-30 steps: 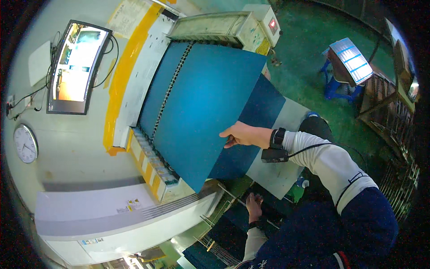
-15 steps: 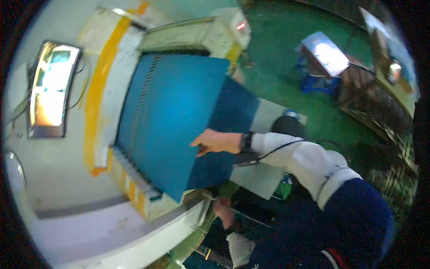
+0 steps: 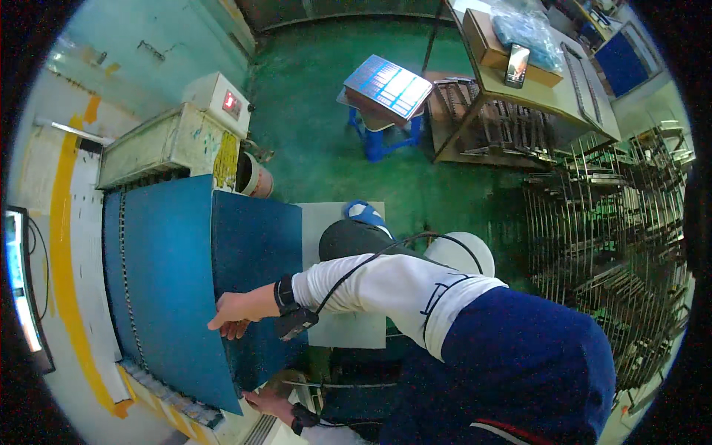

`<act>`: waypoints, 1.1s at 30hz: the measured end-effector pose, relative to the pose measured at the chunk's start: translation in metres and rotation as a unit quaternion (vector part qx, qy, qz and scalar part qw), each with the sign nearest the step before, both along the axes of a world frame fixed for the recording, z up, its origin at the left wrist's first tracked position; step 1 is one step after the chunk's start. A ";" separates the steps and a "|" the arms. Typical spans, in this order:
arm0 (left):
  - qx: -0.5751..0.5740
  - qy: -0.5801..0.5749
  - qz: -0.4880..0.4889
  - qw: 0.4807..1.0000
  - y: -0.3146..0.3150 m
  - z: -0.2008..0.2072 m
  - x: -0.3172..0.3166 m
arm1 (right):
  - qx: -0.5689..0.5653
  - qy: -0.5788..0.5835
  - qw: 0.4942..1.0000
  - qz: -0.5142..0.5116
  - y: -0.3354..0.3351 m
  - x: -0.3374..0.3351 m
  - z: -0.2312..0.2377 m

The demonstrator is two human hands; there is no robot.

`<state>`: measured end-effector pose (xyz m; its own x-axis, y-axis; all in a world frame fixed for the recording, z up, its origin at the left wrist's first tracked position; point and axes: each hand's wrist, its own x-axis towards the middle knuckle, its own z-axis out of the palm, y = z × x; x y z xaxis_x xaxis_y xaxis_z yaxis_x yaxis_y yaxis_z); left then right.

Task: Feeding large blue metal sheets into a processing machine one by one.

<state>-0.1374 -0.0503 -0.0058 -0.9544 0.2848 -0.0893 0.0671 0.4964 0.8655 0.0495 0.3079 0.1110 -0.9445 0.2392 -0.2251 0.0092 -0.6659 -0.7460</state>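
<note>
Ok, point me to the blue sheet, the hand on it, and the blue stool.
blue sheet (image 3: 167, 282): head view, on its flat upper face.
right hand (image 3: 231, 315): head view, on the back of the hand at the sheet's edge.
blue stool (image 3: 382, 141): head view, on its front legs.

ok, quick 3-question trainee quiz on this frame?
1. True or false: the right hand grips the edge of the big blue sheet.
2. What sits on the blue stool? A a bucket; B a stack of flat panels; C a clock.
3. Fill in: the left hand is by the sheet's lower ____.
Key: 1 true; 2 B; 3 corner.
</note>
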 end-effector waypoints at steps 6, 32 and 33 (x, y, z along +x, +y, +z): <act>0.021 -0.031 0.048 0.998 0.044 0.026 0.022 | 0.049 -0.063 0.994 -0.078 0.021 0.006 -0.003; -0.155 -0.066 0.140 0.976 -0.036 -0.019 -0.071 | 0.093 -0.038 0.995 -0.010 0.014 0.025 0.028; -0.238 -0.012 0.104 0.966 -0.050 -0.017 -0.079 | 0.100 -0.033 0.994 -0.007 0.010 0.022 0.034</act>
<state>-0.2168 -0.1006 -0.0229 -0.9827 0.0081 -0.1853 -0.0943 0.8384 0.5368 0.0713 0.3184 0.1455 -0.9259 0.2979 -0.2324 0.0541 -0.5043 -0.8618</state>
